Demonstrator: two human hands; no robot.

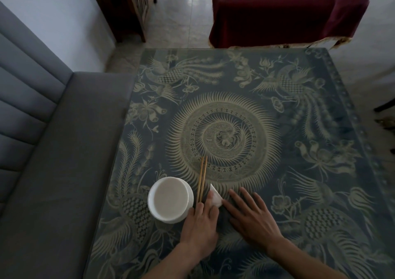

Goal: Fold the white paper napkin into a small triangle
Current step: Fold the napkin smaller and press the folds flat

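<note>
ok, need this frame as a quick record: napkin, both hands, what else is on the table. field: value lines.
napkin: white paper napkin, small folded piece, mostly covered by the left hand's fingers
left hand: flat, fingers straight, pressing on the napkin
right hand: flat, fingers spread, palm down on the table beside the napkin
bowl: white bowl, left of the left hand
chopsticks: pair, side by side between bowl and napkin
table: patterned top under glass
fold state: final shape cannot be told, too much hidden
</note>
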